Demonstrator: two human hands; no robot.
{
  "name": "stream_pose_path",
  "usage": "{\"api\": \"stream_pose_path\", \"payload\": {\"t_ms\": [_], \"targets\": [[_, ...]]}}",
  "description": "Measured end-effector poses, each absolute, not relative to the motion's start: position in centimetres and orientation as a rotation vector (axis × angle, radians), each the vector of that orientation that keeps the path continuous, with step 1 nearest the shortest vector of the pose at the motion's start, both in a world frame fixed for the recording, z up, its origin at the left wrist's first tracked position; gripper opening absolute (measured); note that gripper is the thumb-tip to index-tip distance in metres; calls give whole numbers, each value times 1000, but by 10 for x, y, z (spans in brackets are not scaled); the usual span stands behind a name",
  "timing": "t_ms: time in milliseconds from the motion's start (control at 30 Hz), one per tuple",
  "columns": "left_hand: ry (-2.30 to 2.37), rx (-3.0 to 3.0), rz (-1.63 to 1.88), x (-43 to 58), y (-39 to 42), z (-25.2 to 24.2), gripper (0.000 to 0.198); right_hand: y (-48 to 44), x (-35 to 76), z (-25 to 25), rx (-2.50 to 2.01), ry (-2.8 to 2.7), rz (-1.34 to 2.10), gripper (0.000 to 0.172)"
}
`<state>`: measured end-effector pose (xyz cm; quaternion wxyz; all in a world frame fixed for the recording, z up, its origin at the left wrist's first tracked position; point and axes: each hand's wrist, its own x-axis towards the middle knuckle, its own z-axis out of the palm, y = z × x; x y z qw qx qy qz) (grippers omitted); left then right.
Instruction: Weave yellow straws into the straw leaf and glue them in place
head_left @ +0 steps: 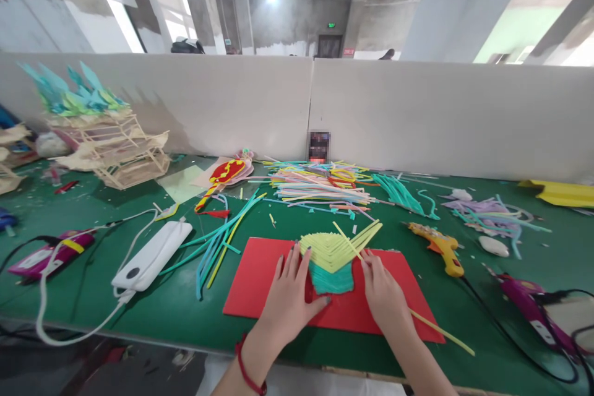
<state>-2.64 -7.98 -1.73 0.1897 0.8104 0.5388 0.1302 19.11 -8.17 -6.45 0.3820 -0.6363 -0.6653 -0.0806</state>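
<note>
A red board (pixel 250 272) lies in front of me on the green table. On it is a piece made of pipe cleaners: a pale yellow section (pixel 325 249) in V-shaped rows above a teal section (pixel 331 278). My left hand (pixel 290 291) rests with fingers spread on the board and at the left edge of the piece. My right hand (pixel 383 291) pinches a long yellow pipe cleaner (pixel 443 331) at the piece's right edge. One end of it crosses the yellow rows; the other runs under my right hand toward the table's front. Loose yellow ends stick out at upper right.
Behind the board lies a heap of coloured pipe cleaners (pixel 320 189). A yellow glue gun (pixel 440 247) and a purple one (pixel 533 306) lie right. To the left are a white power strip (pixel 153 257), teal pipe cleaners (pixel 218 235), a red-yellow ornament (pixel 225 176) and a wooden-stick model (pixel 120 154).
</note>
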Motion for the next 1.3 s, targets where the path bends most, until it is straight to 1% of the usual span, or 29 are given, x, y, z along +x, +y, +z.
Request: {"api": "stream_pose_path", "payload": {"t_ms": [133,200,300,433,633,867,933,1033,1133,1300], "targets": [[1595,2253,354,-24,-84,-12,91,-87,190,-65,-1665,-1689,-179,42],[1656,2238,322,-21,-79,-5,90,-88,190,-65,-1653,-1699,-192,44],[1658,2248,268,-20,-68,6,82,-87,193,-63,-1642,-1715,-175,43],[1591,2304,273,-22,-60,6,69,-86,195,-61,-1631,-1768,-40,42],[1513,2315,459,-31,-58,-13,58,-86,194,-62,-1662,-1803,65,43],[1371,2240,652,-36,-53,-22,54,-83,189,-44,-1734,-1711,123,34],[1429,2135,789,-37,-51,-26,49,-80,183,-41,-1743,-1661,103,33],[1595,1966,955,-39,-47,-32,40,-78,174,-44,-1672,-1637,31,37],[1614,1962,951,-39,-44,-35,42,-78,169,-50,-1618,-1629,40,37],[1548,1989,911,-39,-44,-33,47,-79,173,-48,-1582,-1572,379,28]]}}
